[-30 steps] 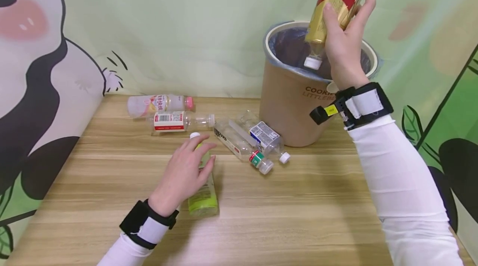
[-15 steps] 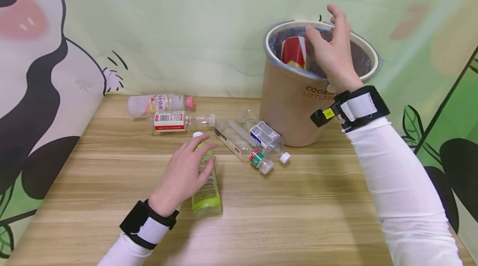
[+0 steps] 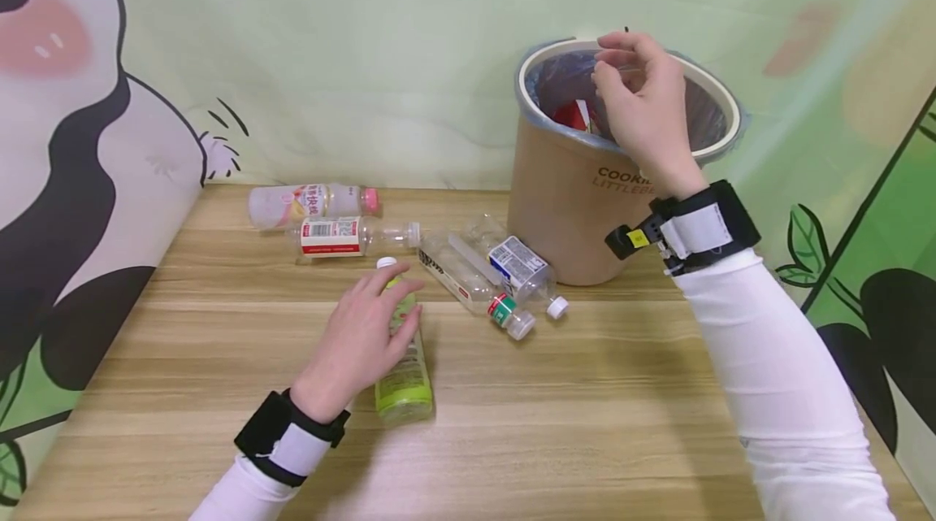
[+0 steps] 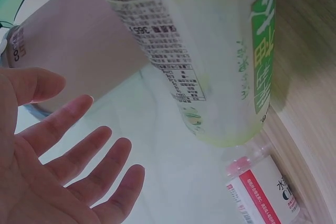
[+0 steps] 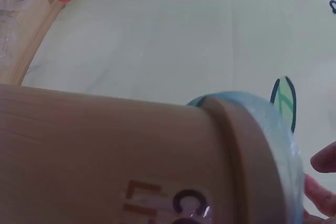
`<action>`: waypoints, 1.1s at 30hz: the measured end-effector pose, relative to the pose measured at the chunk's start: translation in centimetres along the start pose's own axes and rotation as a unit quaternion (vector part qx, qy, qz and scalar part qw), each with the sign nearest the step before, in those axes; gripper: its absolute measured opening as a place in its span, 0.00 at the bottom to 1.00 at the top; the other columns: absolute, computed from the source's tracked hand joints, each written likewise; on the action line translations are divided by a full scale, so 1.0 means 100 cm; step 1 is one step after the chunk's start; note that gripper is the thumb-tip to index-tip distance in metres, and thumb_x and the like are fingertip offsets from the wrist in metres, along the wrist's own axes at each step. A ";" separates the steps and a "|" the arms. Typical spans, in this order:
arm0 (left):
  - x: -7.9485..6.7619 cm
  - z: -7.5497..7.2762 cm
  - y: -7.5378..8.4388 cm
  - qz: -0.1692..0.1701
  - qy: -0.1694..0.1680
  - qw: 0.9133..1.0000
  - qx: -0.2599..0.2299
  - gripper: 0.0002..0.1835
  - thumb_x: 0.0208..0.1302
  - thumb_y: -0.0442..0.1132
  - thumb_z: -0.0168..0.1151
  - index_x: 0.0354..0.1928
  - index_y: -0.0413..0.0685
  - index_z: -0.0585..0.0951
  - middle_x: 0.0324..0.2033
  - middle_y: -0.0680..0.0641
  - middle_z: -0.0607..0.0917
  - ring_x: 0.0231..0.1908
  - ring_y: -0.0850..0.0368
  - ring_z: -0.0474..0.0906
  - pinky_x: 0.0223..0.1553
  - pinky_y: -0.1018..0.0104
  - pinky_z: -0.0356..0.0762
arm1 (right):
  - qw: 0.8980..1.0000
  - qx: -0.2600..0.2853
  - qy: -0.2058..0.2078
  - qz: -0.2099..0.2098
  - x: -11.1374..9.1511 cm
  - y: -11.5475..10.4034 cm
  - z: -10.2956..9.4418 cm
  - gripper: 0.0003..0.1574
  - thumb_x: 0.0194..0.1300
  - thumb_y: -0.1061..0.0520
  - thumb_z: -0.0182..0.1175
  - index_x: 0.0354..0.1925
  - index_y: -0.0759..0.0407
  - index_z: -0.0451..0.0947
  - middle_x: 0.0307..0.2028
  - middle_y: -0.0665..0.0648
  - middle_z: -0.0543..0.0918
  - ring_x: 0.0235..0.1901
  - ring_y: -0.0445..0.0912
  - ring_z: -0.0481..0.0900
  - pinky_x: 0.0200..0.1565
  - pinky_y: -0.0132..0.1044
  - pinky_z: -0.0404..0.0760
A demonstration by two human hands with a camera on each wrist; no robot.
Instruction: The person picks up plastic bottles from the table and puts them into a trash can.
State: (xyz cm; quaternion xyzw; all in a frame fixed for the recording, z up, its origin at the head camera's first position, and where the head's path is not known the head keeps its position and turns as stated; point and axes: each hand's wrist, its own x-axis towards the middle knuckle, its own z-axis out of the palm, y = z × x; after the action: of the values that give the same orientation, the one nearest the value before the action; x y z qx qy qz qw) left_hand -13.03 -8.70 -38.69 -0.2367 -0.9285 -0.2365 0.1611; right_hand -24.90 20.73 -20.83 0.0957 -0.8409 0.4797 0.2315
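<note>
Green-labelled, the near bottle (image 3: 405,387) lies on the table (image 3: 548,440) beneath our left hand (image 3: 354,342), its capped end at that hand's one o'clock and its base at five. Our left fingers are spread, and the left wrist view shows a gap between them and the bottle. Our right hand (image 3: 647,110) is over the mouth of the lined beige bin (image 3: 563,196), fingers loosely bent, thumb parted from them. At its nine o'clock, inside the bin, we see part of a red-and-white container (image 3: 572,116). From our left hand, a pink-capped bottle (image 3: 292,204) lies at eleven o'clock, a red-labelled bottle (image 3: 331,237) at twelve, and a green-banded bottle (image 3: 465,281) and a blue-labelled bottle (image 3: 521,267) at two, near the bin's foot.
</note>
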 end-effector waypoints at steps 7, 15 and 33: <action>0.001 0.000 -0.001 0.003 0.001 1.000 0.004 0.16 0.63 0.41 0.57 0.51 0.43 0.80 0.59 0.39 0.74 0.57 0.41 0.70 0.54 0.41 0.70 | 0.997 0.038 0.007 -0.068 -0.029 -0.019 0.009 0.18 0.67 0.62 0.50 0.52 0.65 0.76 0.42 0.59 0.81 0.35 0.41 0.79 0.39 0.28 0.78; 0.000 -0.001 -0.003 -0.001 0.011 1.000 0.003 0.19 0.63 0.42 0.57 0.54 0.43 0.78 0.58 0.38 0.74 0.55 0.40 0.71 0.52 0.41 0.72 | 0.987 0.128 -0.008 -0.101 -0.066 -0.016 0.033 0.15 0.65 0.68 0.51 0.49 0.67 0.77 0.39 0.62 0.81 0.34 0.47 0.79 0.34 0.29 0.77; -0.001 -0.001 -0.001 -0.062 -0.004 0.998 0.011 0.25 0.62 0.44 0.58 0.60 0.42 0.73 0.60 0.34 0.71 0.55 0.33 0.69 0.51 0.38 0.71 | 0.982 0.172 -0.069 -0.047 -0.128 0.022 0.081 0.17 0.61 0.70 0.56 0.50 0.65 0.76 0.42 0.60 0.81 0.40 0.50 0.79 0.36 0.28 0.79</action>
State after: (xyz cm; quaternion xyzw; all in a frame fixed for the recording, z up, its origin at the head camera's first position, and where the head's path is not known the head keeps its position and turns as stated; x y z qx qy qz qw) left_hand -12.99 -8.82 -38.63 -0.1782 -0.9445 -0.2349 0.1449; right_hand -16.91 14.21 -32.18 0.2060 -0.7545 0.5978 0.1758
